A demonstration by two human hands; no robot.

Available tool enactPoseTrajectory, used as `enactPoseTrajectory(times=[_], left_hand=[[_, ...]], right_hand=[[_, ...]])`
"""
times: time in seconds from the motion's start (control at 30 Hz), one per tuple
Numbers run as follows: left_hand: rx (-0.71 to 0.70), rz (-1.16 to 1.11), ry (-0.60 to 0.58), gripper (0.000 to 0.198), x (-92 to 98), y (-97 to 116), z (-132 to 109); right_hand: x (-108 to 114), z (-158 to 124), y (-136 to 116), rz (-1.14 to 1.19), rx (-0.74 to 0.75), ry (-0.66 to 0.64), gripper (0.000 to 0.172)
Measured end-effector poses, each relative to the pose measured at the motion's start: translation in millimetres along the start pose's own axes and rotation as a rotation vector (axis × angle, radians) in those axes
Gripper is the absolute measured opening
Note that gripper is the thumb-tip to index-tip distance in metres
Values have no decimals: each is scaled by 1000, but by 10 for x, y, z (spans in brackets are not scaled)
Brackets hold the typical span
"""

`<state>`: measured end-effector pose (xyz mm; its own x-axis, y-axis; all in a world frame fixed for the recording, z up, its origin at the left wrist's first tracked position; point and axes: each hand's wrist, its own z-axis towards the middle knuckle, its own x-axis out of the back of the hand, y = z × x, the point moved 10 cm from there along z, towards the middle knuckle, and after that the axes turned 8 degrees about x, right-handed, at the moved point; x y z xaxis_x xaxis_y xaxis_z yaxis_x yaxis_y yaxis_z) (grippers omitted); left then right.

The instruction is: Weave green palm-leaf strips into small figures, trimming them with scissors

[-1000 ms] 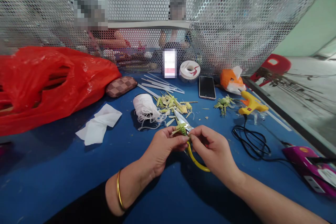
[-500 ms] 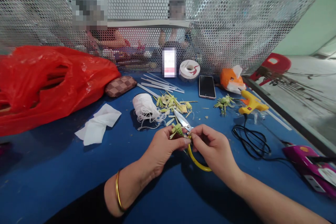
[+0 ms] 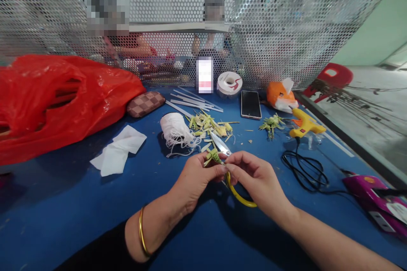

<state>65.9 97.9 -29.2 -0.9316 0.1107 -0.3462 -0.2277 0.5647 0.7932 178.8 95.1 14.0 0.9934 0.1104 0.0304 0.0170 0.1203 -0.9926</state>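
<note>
Between the thumb and fingers of my left hand (image 3: 201, 174) is a small green woven leaf piece (image 3: 213, 156), its loose strips poking up to the left. My right hand (image 3: 259, 178) pinches at the lower end of this piece, close to my left thumb; what lies between its fingertips is too small to make out. Beneath both hands, scissors (image 3: 237, 194) with yellow handles lie on the blue table, blades pointing away. Just beyond the blades is a heap of yellow-green leaf scraps (image 3: 205, 123). A spool of white string (image 3: 173, 127) lies to the left of it.
A red plastic bag (image 3: 63, 97), checkered pouch (image 3: 146, 104) and tissue (image 3: 119, 150) are on the left. Toward the right are a phone (image 3: 251, 104), green leaf pieces (image 3: 271, 125), a yellow glue gun (image 3: 305, 123) with black cord, and a purple power strip (image 3: 372, 199). Perforated mesh (image 3: 171, 4) stands behind.
My right fingertips have shifted slightly left, nearer my left thumb. The green leaf piece has tilted a little in my left hand.
</note>
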Motion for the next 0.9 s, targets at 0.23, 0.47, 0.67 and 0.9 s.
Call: enactPoseTrajectory(times=[0.23, 0.47, 0.67, 0.9], left_hand=[[-9, 35, -31, 40, -57, 14, -18], [6, 72, -67, 37, -98, 22, -25], [-1, 42, -60, 38, -86, 5, -16], [4, 16, -41, 35, -62, -27, -11]], right_hand=[[28, 3, -2, -121, 39, -14, 20], [36, -23, -12, -172, 82, 10, 21], [36, -33, -34, -168, 105, 18, 21], [33, -16, -32, -160, 91, 27, 20]])
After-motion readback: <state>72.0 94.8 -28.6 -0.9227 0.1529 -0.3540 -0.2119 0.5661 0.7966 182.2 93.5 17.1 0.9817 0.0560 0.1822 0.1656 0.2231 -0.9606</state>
